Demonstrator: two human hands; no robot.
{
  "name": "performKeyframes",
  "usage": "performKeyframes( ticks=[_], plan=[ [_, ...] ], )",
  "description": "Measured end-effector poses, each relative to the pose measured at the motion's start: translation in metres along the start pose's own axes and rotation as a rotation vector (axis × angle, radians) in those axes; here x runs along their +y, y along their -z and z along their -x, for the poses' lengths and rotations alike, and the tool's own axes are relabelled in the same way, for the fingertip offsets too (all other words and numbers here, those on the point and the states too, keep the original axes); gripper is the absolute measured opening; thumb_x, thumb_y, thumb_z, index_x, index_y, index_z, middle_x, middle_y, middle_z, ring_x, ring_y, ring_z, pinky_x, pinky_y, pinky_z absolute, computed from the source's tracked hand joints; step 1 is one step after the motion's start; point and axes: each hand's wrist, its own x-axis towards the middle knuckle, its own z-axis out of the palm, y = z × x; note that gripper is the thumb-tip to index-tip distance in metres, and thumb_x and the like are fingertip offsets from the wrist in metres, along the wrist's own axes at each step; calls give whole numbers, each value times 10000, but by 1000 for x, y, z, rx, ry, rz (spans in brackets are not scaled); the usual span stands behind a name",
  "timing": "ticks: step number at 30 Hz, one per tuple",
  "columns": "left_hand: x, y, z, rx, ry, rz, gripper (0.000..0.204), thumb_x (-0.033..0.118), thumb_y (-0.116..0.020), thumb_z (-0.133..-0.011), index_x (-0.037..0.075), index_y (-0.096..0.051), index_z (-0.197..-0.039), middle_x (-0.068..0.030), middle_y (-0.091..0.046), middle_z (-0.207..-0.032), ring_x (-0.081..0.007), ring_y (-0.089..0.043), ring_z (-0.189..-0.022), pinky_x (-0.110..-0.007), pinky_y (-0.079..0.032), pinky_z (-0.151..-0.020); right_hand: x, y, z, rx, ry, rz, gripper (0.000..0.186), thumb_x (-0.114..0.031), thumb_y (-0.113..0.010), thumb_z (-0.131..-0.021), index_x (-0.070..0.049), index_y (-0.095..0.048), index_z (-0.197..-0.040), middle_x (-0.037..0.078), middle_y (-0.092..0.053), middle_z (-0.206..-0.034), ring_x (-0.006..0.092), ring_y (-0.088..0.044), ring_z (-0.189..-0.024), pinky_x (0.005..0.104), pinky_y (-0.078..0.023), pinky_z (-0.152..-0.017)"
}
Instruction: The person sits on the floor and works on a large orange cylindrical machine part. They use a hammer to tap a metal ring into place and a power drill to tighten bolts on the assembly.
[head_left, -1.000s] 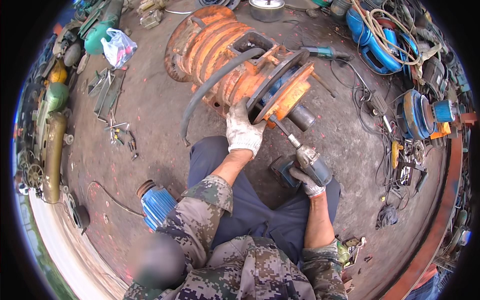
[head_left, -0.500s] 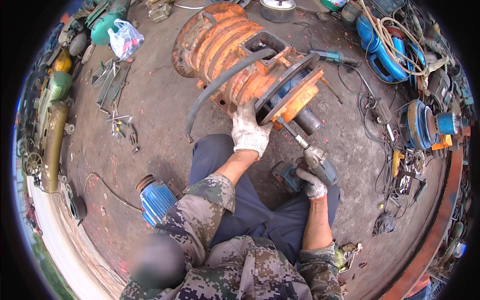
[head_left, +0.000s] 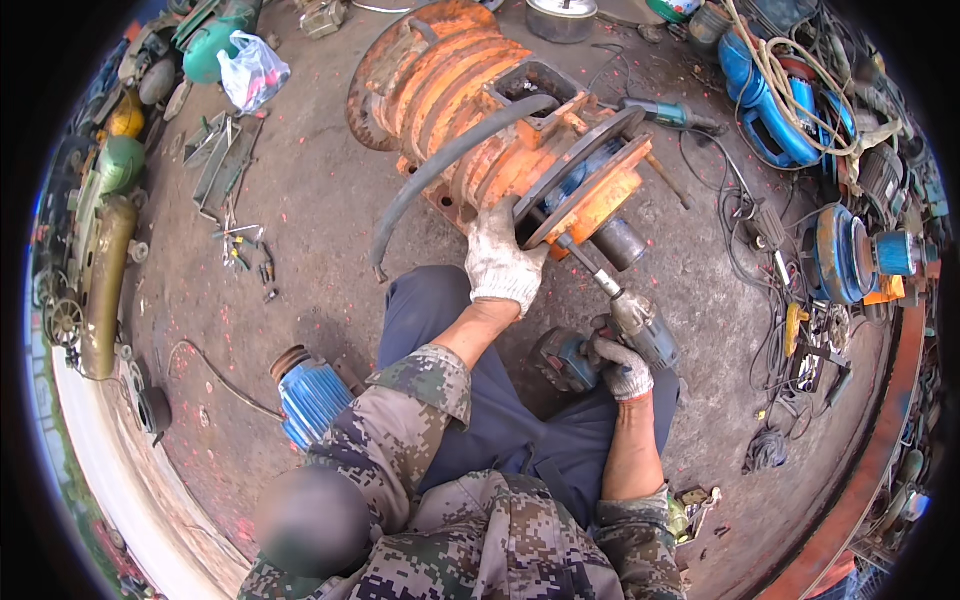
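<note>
An orange, rusty ribbed machine housing lies on the ground in front of me, with a dark round flange and an orange end flange at its near right end. My left hand, in a whitish work glove, is pressed against the lower edge of the dark flange. Its fingers curl in at the gap there, and whatever they hold is hidden. In my right hand, also gloved, is a cordless impact wrench, gripped by its handle. A long socket runs from it to the end flange's lower edge.
A grey hose arches over the housing. Left of me lie a blue finned motor, small hand tools and a metal tray. On the right are an angle grinder, cables and a blue wheel-like part.
Both hands keep nearly the same place. The impact wrench and its socket have shifted very slightly; the whole view has moved a little too.
</note>
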Motion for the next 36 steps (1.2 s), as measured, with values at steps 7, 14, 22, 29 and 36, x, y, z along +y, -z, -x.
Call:
performKeyframes(
  ticks=[7, 14, 22, 29, 36],
  plan=[
    [1, 0, 1, -39, 9, 10, 741, 152, -884, -731, 88, -590, -1408, -231, -608, -1252, -459, -576, -1211, -541, -500, -1041, -2, -1, 1, -10, -9, 11, 516, -65, -817, -810, -7, -658, -1298, 45, -643, -901, 197, -615, -751, 379, -541, -791],
    [0, -1, 0, -14, -18, 14, 723, 184, -880, -714, 36, -606, -1366, -231, -624, -1235, -430, -584, -1217, -514, -493, -1051, 7, 13, 4, 34, 86, 137, 557, -97, -829, -812, 13, -647, -1327, 35, -625, -896, 188, -599, -742, 368, -523, -786],
    [3, 6, -1, -70, 32, 12, 763, 195, -879, -731, 50, -584, -1420, -225, -622, -1266, -426, -584, -1234, -515, -493, -1067, -1, 3, 18, 41, 57, 44, 485, -90, -819, -815, -3, -683, -1272, 38, -645, -930, 192, -611, -734, 361, -520, -756],
    [1, 5, 3, -45, -1, 12, 764, 187, -882, -757, 93, -561, -1443, -209, -610, -1303, -430, -574, -1241, -529, -501, -1059, -16, -8, 37, 49, 117, -73, 372, -82, -798, -813, -17, -682, -1160, 77, -681, -954, 212, -605, -684, 389, -540, -744],
    [2, 2, 1, -54, -6, 16, 813, 189, -888, -744, 60, -540, -1468, -215, -615, -1329, -419, -561, -1265, -514, -486, -1090, -12, 25, 35, 145, 272, -97, 548, -126, -777, -826, 29, -637, -1332, 88, -637, -818, 215, -594, -679, 408, -544, -770]
  ],
)
